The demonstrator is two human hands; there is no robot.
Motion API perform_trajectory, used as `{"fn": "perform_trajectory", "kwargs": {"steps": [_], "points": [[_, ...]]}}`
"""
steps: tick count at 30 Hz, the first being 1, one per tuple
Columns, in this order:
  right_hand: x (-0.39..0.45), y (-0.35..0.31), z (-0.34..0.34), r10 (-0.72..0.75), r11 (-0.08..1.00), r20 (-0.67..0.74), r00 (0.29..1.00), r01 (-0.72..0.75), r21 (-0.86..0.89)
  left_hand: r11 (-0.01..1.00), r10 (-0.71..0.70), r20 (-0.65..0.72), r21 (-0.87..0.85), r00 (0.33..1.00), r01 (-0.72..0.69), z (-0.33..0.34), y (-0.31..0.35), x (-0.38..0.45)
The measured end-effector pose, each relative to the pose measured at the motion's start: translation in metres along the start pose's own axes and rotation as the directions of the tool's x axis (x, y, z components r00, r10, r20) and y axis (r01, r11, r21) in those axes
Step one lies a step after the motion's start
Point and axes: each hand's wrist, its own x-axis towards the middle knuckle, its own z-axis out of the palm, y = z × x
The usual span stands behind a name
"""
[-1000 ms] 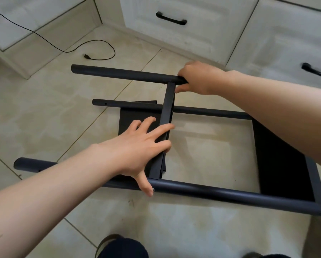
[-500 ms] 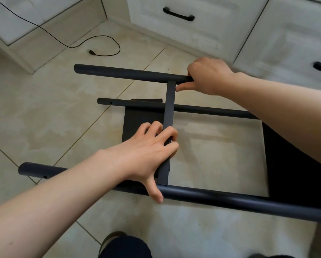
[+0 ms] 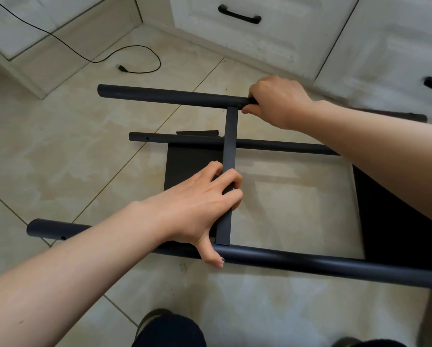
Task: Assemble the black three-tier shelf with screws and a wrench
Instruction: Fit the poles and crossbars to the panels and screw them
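The black shelf frame lies on its side on the tiled floor. A near pole (image 3: pixel 310 261), a far upper pole (image 3: pixel 164 96) and a lower far pole (image 3: pixel 272 144) run left to right. A middle shelf panel (image 3: pixel 229 136) stands on edge between the near and upper poles. My left hand (image 3: pixel 199 204) grips that panel's edge, its thumb down on the near pole beside a silver screw head (image 3: pixel 222 259). My right hand (image 3: pixel 275 101) grips the upper pole where the panel meets it. Another shelf panel (image 3: pixel 395 221) sits at the right, partly hidden by my right forearm.
White cabinets with black drawer handles (image 3: pixel 240 15) stand along the back and right. A black cable with a plug (image 3: pixel 122 68) lies on the floor at the back left. My knee (image 3: pixel 169 331) shows at the bottom edge.
My left hand's fingers have curled from flat onto the middle panel's edge, and the panel has come more upright. The right hand keeps hold of the upper pole.
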Motion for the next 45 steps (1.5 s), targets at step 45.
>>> {"fn": "perform_trajectory", "kwargs": {"steps": [45], "points": [[-0.172,-0.047,0.064,-0.318,0.039,0.586,0.745,-0.607,0.794,0.743,-0.201,-0.037,-0.657,0.979,0.127,0.036,0.011,-0.032]]}}
